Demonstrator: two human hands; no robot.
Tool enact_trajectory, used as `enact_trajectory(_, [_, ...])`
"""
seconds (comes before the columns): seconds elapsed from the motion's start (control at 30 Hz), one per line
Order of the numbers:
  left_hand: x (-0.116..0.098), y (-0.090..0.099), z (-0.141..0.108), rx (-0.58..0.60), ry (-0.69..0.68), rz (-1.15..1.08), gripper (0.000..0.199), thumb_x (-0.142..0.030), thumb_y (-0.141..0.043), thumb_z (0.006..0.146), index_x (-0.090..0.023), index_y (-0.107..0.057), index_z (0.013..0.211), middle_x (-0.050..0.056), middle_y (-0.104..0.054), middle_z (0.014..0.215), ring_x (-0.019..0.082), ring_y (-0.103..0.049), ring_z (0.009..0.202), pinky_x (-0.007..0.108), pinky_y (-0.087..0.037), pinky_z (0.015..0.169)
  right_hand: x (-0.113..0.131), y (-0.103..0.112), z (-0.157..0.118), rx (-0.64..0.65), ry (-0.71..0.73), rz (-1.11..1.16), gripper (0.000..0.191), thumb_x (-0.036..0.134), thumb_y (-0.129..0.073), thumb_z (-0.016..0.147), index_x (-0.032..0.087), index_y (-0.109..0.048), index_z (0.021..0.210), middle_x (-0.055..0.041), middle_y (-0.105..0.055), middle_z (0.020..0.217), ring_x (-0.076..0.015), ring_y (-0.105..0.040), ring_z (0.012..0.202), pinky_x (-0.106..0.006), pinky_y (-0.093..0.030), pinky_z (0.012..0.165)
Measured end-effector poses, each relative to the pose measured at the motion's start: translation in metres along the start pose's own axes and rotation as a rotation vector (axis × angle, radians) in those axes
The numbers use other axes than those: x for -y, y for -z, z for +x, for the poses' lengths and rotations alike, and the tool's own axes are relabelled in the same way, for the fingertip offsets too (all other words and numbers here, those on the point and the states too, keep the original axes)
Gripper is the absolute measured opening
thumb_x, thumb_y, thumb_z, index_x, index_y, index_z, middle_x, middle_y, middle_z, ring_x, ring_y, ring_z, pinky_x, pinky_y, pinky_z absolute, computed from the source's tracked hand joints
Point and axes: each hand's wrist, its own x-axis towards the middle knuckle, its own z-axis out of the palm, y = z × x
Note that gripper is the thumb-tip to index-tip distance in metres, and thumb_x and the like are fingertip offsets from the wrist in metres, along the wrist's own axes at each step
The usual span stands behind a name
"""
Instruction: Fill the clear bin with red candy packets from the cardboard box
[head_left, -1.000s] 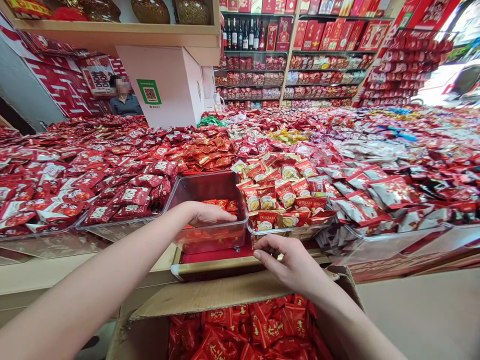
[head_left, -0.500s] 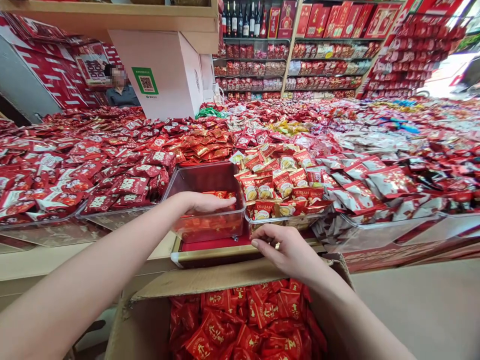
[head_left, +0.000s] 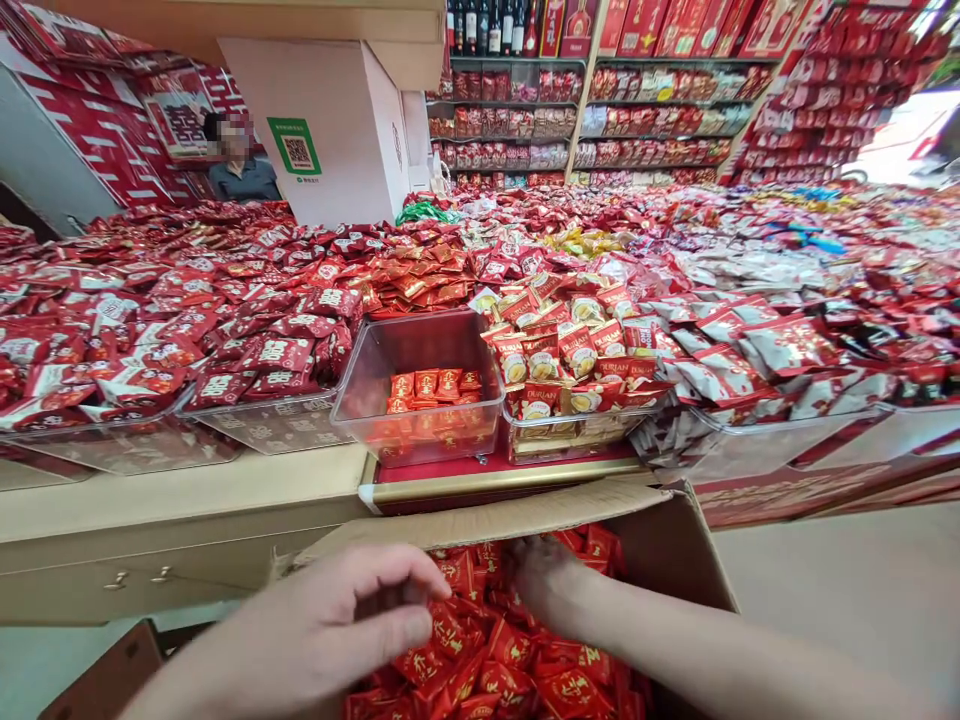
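Observation:
Red candy packets [head_left: 510, 640] with gold lettering fill an open cardboard box [head_left: 679, 530] in front of me. My left hand [head_left: 360, 600] hovers over the box's left side, thumb and curved fingers apart, holding nothing. My right hand [head_left: 551, 575] reaches down among the packets near the box's far wall; its fingers are hidden by packets and blur. Beyond the box stands a clear plastic bin [head_left: 416, 440], partly filled with small red packets [head_left: 435, 385] laid in rows. Beside it, another bin is heaped with durian packets [head_left: 577, 350].
Bins of wrapped sweets [head_left: 255, 370] line the counter on both sides. A pale box with a green QR code [head_left: 298, 150] stands at the back left, with a person [head_left: 241, 165] behind it. Shelves [head_left: 510, 120] hold bottles and packets. Drawers [head_left: 135, 570] are below the counter.
Both hands have moved down and back toward the cardboard box: the left from inside the clear bin, the right from the durian bin's front edge. The small packets in the clear bin are now uncovered.

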Motion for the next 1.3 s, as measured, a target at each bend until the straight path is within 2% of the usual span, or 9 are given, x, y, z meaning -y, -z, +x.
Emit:
enact_trajectory(0.1, [0.028, -0.026, 0.006, 0.014, 0.080, -0.025, 0.027, -0.035, -0.050, 0.078, -0.026, -0.059, 0.102, -0.001, -0.064, 0.089, 0.016, -0.056, 0.077, 0.021, -0.043, 0.067, -0.005, -0.016, 0.016, -0.008, -0.029, -0.006, 0.035, -0.002, -0.048, 0.069, 0.004, -0.061, 0.101, -0.0221, -0.060, 0.106, -0.0303, -0.058, 0.093, -0.037, -0.048, 0.072])
enact_trajectory(0.23, [0.062, -0.056, 0.018, -0.055, 0.105, -0.129, 0.031, -0.033, -0.049, 0.078, -0.024, -0.058, 0.106, 0.001, -0.064, 0.097, 0.018, -0.057, 0.086, 0.025, -0.043, 0.075, -0.007, 0.000, 0.001, -0.048, 0.017, 0.041, 0.023, 0.002, -0.048, 0.071, 0.008, -0.066, 0.085, -0.0157, -0.067, 0.084, -0.0261, -0.062, 0.080, -0.032, -0.047, 0.070])
enact_trajectory(0.37, [0.077, -0.082, 0.028, -0.147, 0.081, -0.419, 0.052, -0.029, -0.057, 0.073, -0.019, -0.044, 0.122, 0.008, -0.057, 0.115, 0.021, -0.054, 0.100, 0.031, -0.041, 0.086, 0.008, 0.027, -0.024, -0.266, 0.066, 0.491, 0.013, 0.016, -0.054, 0.074, 0.012, -0.066, 0.074, -0.0106, -0.068, 0.076, -0.0205, -0.062, 0.071, -0.026, -0.045, 0.065])
enact_trajectory(0.47, [0.066, -0.095, 0.033, -0.021, -0.071, -0.799, 0.069, -0.025, -0.068, 0.064, -0.020, -0.037, 0.126, 0.007, -0.057, 0.113, 0.021, -0.052, 0.104, 0.032, -0.039, 0.089, 0.022, 0.040, -0.033, -0.404, 0.094, 1.038, 0.012, 0.021, -0.056, 0.075, 0.016, -0.067, 0.074, -0.0030, -0.068, 0.072, -0.0126, -0.061, 0.066, -0.018, -0.043, 0.060])
enact_trajectory(0.57, [0.046, -0.098, 0.032, -0.105, -0.126, -1.025, 0.063, -0.029, -0.070, 0.065, -0.019, -0.042, 0.121, 0.002, -0.065, 0.085, 0.016, -0.060, 0.080, 0.027, -0.045, 0.074, 0.026, 0.048, -0.034, -0.573, -0.003, 1.304, 0.015, 0.025, -0.056, 0.075, 0.015, -0.065, 0.068, -0.0007, -0.064, 0.062, -0.0099, -0.055, 0.058, -0.018, -0.041, 0.055])
enact_trajectory(0.67, [0.028, -0.093, 0.028, -0.260, -0.095, -1.007, 0.046, -0.031, -0.064, 0.072, -0.016, -0.047, 0.112, -0.002, -0.062, 0.063, 0.011, -0.056, 0.057, 0.022, -0.043, 0.057, 0.020, 0.053, -0.033, -0.617, -0.066, 1.552, 0.023, 0.035, -0.058, 0.072, 0.013, -0.058, 0.064, 0.0022, -0.055, 0.052, -0.0079, -0.046, 0.046, -0.019, -0.036, 0.045])
enact_trajectory(0.97, [0.000, -0.077, 0.027, -0.558, -0.090, -0.982, 0.041, -0.038, -0.061, 0.072, -0.021, -0.039, 0.103, -0.003, -0.064, 0.063, 0.013, -0.059, 0.047, 0.023, -0.048, 0.048, 0.010, 0.060, -0.040, -0.660, -0.038, 2.152, 0.029, 0.038, -0.069, 0.064, 0.012, -0.055, 0.065, 0.0040, -0.055, 0.049, -0.0046, -0.045, 0.040, -0.017, -0.040, 0.040])
enact_trajectory(1.17, [0.001, -0.070, 0.034, -0.587, -0.126, -0.907, 0.048, -0.035, -0.060, 0.074, -0.021, -0.033, 0.111, -0.006, -0.061, 0.060, 0.012, -0.058, 0.046, 0.023, -0.049, 0.044, 0.003, 0.056, -0.048, -0.587, 0.088, 2.034, 0.022, 0.031, -0.068, 0.068, 0.015, -0.054, 0.070, -0.0001, -0.062, 0.065, -0.0105, -0.056, 0.051, -0.025, -0.050, 0.048])
enact_trajectory(1.3, [-0.002, -0.069, 0.034, -0.587, -0.066, -1.081, 0.054, -0.041, -0.060, 0.073, -0.023, -0.032, 0.117, 0.002, -0.065, 0.087, 0.018, -0.065, 0.070, 0.030, -0.052, 0.063, 0.006, 0.053, -0.055, -1.126, 0.132, 1.379, 0.007, 0.013, -0.059, 0.074, 0.018, -0.056, 0.073, -0.0050, -0.063, 0.089, -0.0155, -0.060, 0.081, -0.029, -0.051, 0.069])
